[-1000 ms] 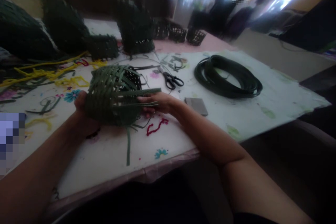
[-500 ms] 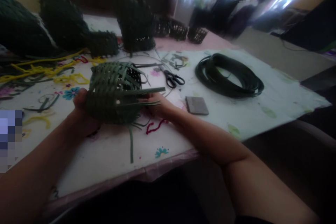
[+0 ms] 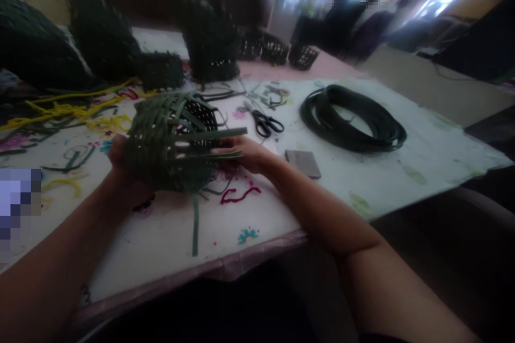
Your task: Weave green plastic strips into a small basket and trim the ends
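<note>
In the head view, a green woven basket (image 3: 155,142) is held on its side above the near part of a flower-printed table (image 3: 161,257), its open end turned toward the right hand (image 3: 243,153). The basket's closed end is gripped by the left hand (image 3: 131,177), the thumb laid along its side and the other fingers largely hidden beneath it. The right hand is placed at the open end, its fingers reaching behind two loose strips (image 3: 229,133) that project from the weave; whether a strip is pinched between them cannot be told. Another loose end (image 3: 195,225) is left hanging below the basket, toward the table edge.

Just beyond the right wrist, black-handled scissors (image 3: 265,122) are laid on the cloth, with a grey block (image 3: 302,163) set down nearer the forearm. A thick coil of dark strip (image 3: 356,136) is spread farther to the right. A red cord (image 3: 240,196) is seen below the right hand, while yellow cord (image 3: 60,111) and green offcuts (image 3: 74,158) are scattered to the left. Across the back, large woven pieces (image 3: 211,45) and small baskets (image 3: 303,57) are lined up, dark and blurred.
</note>
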A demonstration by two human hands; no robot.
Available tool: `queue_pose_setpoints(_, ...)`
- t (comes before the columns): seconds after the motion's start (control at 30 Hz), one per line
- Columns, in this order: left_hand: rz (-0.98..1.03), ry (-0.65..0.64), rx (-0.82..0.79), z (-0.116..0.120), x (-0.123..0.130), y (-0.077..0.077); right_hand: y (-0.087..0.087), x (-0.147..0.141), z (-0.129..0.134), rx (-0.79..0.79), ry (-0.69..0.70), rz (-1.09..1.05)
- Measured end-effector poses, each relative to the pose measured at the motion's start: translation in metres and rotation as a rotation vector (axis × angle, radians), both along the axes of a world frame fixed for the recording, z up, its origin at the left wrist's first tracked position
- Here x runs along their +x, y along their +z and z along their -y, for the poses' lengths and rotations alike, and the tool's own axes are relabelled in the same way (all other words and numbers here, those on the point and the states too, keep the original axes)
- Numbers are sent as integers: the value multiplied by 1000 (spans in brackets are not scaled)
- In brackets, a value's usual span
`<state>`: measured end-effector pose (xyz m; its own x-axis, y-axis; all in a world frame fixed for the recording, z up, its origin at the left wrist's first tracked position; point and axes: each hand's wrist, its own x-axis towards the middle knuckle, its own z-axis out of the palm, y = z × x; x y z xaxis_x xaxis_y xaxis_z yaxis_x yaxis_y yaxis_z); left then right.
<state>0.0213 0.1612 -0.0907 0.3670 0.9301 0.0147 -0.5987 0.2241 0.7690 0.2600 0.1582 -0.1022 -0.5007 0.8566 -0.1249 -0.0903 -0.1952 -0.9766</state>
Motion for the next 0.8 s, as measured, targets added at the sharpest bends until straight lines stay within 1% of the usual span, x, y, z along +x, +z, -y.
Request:
queue_pose_setpoints(0.1,10,13,-14,1,-1,-2,-2,-4,0,20,-43,16)
queue_pose_setpoints(0.2,-36,11,9,0,-2,-5,-6,-11,4,58,-147,73)
queue_pose_setpoints(0.3,-54,38,40,-2,-4,-9,-12,-20,10,107,-265,67)
queue_pose_setpoints(0.4,-73,35,57,-5,-5,-12,-14,-25,14,127,-323,68)
queue_pose_setpoints(0.47,-88,14,68,-6,-6,-13,-12,-24,14,101,-302,59)
queue_pose_setpoints(0.6,-72,-35,92,-5,-6,-8,-3,-14,8,27,-164,-6)
queue_pose_setpoints(0.67,-67,-49,105,-4,-5,-4,0,-10,6,19,-124,-14)
queue_pose_setpoints(0.73,-63,-55,129,-2,-4,-4,2,-11,6,11,-128,-20)
queue_pose_setpoints(0.8,-56,-60,132,-2,-4,-7,1,-14,8,-7,-164,-26)
